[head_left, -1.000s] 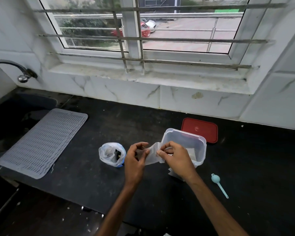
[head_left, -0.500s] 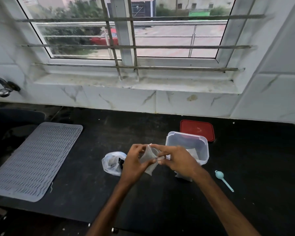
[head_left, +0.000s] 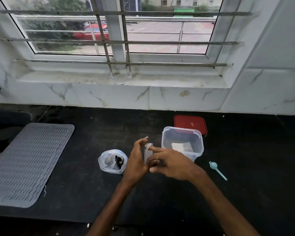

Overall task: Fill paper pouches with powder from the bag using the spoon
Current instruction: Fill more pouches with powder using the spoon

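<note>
A: Edges and room?
B: The black counter [head_left: 160,198] runs back to the tiled wall [head_left: 109,97]. Its near edge crosses low in view, under both forearms. A grey ribbed mat [head_left: 27,164] lies on the left, with its left side cut by the frame. Open counter shows between the mat and the bag. A wider stretch runs right of the spoon.

A: Hands?
B: Both are mid-counter, just in front of the container. The left hand [head_left: 137,160] stands on edge, fingers nearly straight, palm turned toward the paper pouch [head_left: 147,150]. The right hand [head_left: 172,165] has its index finger straight against the pouch and its other fingers curled round the lower part, holding it. The pouch is upright between the hands, off the counter.

A: Containers?
B: The clear container [head_left: 165,140] is uncovered, with flat white sheets [head_left: 178,147] in the bottom. The red lid [head_left: 189,122] lies flat behind it, its near edge hidden by the container. The plastic bag [head_left: 107,165] sits just left of the left hand, mouth up, with something dark inside. The teal spoon [head_left: 217,169] lies right of the container, apart from it.

A: Unclear?
B: The bag's contents are too murky to name. I can't tell whether the bag touches the left hand. The pouch's lower half is behind the right fingers, and I can't tell if its mouth is open. The far-left corner beyond the mat is dark.
</note>
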Tool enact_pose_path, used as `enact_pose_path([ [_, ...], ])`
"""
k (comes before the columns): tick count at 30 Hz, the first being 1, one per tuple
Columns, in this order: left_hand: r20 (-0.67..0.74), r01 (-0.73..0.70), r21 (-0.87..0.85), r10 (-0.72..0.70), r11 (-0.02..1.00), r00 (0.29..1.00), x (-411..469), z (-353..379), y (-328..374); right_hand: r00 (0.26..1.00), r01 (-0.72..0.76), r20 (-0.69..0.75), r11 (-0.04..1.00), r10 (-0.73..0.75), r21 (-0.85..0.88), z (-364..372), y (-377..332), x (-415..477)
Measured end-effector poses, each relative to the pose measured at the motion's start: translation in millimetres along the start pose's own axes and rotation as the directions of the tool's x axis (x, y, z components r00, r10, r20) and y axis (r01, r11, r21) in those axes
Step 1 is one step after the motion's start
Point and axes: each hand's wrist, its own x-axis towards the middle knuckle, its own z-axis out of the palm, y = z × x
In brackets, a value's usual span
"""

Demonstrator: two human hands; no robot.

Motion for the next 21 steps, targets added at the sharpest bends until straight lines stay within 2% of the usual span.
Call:
enact_pose_path([
  [3,0.04,-0.03,0.016,0.03,0.999,0.999,2,1,5,1.0,-0.016,-0.011,1.0,0.016,0.007,-4,-4,-3],
  [9,-0.135,-0.082,0.09,0.094,0.993,0.986,1,8,11,0.998,-0.023,-0.057,1.0,0.023,-0.013,4,-10,-7],
  [13,-0.112,-0.099,0.085,0.108,0.991,0.988,0,8,9,1.0,-0.026,-0.018,0.986,0.024,-0.162,0,-9,-8],
  [15,-0.079,-0.122,0.088,0.129,0.989,0.988,1,3,7,0.999,-0.051,0.008,0.982,0.053,-0.182,-3,-6,-9],
  [18,-0.012,-0.103,0.043,0.103,0.994,0.995,0,1,3,0.996,-0.073,0.043,0.997,0.074,-0.038,-3,-1,-8],
  [21,-0.034,-0.055,0.042,0.056,0.998,0.998,0,9,1,0.997,-0.077,0.028,0.993,0.074,0.095,1,10,-4],
])
